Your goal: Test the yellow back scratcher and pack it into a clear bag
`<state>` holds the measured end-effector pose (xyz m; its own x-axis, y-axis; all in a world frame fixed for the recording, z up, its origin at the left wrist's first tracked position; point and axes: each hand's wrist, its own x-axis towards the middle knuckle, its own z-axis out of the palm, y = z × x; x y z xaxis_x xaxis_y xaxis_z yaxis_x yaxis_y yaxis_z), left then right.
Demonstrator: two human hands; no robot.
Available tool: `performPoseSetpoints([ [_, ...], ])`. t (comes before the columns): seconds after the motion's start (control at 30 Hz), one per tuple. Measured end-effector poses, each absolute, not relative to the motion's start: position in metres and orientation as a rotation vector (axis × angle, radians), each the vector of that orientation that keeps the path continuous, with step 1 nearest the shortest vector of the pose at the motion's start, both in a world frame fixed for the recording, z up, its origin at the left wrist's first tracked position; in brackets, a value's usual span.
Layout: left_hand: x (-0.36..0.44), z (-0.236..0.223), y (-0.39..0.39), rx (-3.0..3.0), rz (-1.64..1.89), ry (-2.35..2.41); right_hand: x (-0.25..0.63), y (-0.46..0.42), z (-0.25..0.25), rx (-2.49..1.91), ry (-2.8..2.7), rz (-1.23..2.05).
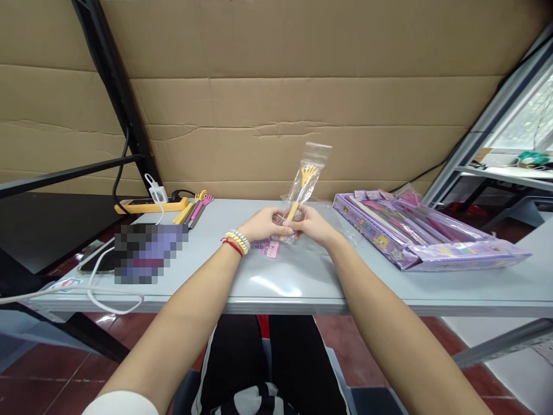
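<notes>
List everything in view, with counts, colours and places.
Table: one, grey, centre
Claw-ended stick: one, yellow, at centre
Bag: one, clear, around stick
Cards: count unclear, pink and purple, table's centre
Box: one, purple, table's right
Loose sticks: several, yellow, pink, greyish, table's left
Power strip: one, yellow, table's far left
Charger: one, white, on strip
Pixelated item: count unclear, dark and purple, table's left
Cable: count unclear, white, table's left
Cardboard: count unclear, brown, behind table
Frame bars: several, black and grey, both sides
Bracelets: several, mixed colours, left wrist
Trousers: one pair, black, below table
Left hand: one, bare, holding stick
Right hand: one, bare, holding stick
</notes>
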<state>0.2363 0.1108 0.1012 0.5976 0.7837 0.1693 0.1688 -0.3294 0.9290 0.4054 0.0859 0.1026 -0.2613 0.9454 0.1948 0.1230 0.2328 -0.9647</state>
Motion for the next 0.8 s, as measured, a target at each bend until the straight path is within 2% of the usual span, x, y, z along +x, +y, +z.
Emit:
performPoseSetpoints([
  [0.13,0.243,0.095,0.112,1.789,0.882,0.704,0.405,0.089,0.099,-1.016,-1.58,1.009],
  [0.33,0.24,0.101,0.112,1.665,0.862,0.692,0.405,0.09,0.098,-1.104,-1.606,0.867],
  [0.47,0.237,0.103,0.118,1.562,1.154,0.783,0.405,0.092,0.095,-1.143,-1.637,0.712],
  [0.63,0.235,0.097,0.132,1.428,1.463,0.903,0.406,0.093,0.088,-1.273,-1.98,0.511],
  [0.8,0.235,0.093,0.137,1.416,1.54,1.008,0.407,0.09,0.091,-1.375,-2.162,0.597],
])
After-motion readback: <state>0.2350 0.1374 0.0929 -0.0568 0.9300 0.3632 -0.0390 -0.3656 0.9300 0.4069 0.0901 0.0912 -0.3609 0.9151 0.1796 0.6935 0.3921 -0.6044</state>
